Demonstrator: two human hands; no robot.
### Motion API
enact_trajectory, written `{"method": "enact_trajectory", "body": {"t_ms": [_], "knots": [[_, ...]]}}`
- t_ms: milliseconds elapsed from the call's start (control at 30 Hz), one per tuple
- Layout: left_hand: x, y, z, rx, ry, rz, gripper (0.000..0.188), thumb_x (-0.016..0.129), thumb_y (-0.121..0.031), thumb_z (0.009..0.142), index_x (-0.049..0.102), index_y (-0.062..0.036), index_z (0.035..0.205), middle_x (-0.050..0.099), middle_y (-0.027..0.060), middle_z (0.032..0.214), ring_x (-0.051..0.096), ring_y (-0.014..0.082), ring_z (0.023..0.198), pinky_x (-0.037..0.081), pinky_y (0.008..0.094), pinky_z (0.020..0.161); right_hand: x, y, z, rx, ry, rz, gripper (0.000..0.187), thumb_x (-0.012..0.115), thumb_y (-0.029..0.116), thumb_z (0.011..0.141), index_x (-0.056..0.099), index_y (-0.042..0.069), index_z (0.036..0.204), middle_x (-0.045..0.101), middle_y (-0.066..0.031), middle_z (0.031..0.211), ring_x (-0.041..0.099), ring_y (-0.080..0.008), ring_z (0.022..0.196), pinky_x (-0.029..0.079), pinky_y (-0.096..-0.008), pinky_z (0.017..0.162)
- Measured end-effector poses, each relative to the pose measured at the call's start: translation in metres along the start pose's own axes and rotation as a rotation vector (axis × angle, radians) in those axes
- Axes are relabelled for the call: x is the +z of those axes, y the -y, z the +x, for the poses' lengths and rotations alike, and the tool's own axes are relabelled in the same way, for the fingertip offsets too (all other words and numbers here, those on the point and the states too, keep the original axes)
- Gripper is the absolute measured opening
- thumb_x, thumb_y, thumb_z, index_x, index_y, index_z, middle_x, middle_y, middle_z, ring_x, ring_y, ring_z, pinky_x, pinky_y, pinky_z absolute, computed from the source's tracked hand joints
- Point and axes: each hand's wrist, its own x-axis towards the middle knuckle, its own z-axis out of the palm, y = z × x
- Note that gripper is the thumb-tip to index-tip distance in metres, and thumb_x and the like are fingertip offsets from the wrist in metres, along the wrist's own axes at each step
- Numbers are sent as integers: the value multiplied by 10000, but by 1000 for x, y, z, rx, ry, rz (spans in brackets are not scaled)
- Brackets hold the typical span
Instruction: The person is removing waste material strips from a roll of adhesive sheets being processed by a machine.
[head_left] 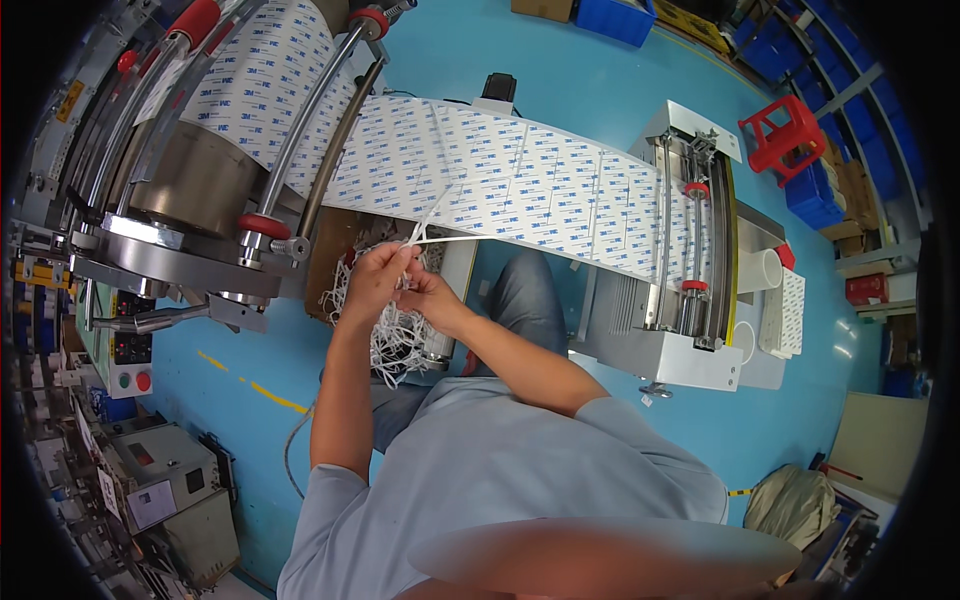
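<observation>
A long web of white liner point(520, 185) printed in blue stretches from the roller machine on the left to the machine on the right. Narrow white strips point(455, 239) come off its near edge and gather at my left hand point(372, 284), whose fingers are closed on them. Just beside it, my right hand point(438, 303) is closed too, its fingertips pinched close to the left palm among the strips. Under both hands hangs a loose tangle of white strips point(400, 345), over a brown box point(322, 262). My hands partly hide where the strips run between the fingers.
The roller machine point(195, 185) with metal bars and red collars stands at left. At right is a grey machine point(655, 340) with rollers. A red stool point(783, 135) and blue bins point(812, 195) stand beyond it. A control box point(165, 475) sits lower left.
</observation>
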Motion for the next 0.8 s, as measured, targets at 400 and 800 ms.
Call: {"method": "enact_trajectory", "body": {"t_ms": [400,800], "knots": [[-85,33,-42,-69,-58,-149,166,535,-152,883,605,-3,900,604,28,779,552,106,728,428,238,749,-5,14,-2,14,100,330,473,563,15,838,420,76,1285,529,-31,1149,538,-84,805,451,-246,708],[-123,58,-70,-204,126,-478,198,557,-210,882,588,-14,864,448,-20,578,440,102,563,444,347,837,36,41,12,-77,246,525,608,577,60,831,297,104,1368,465,-110,1280,555,-104,805,456,-268,703]]}}
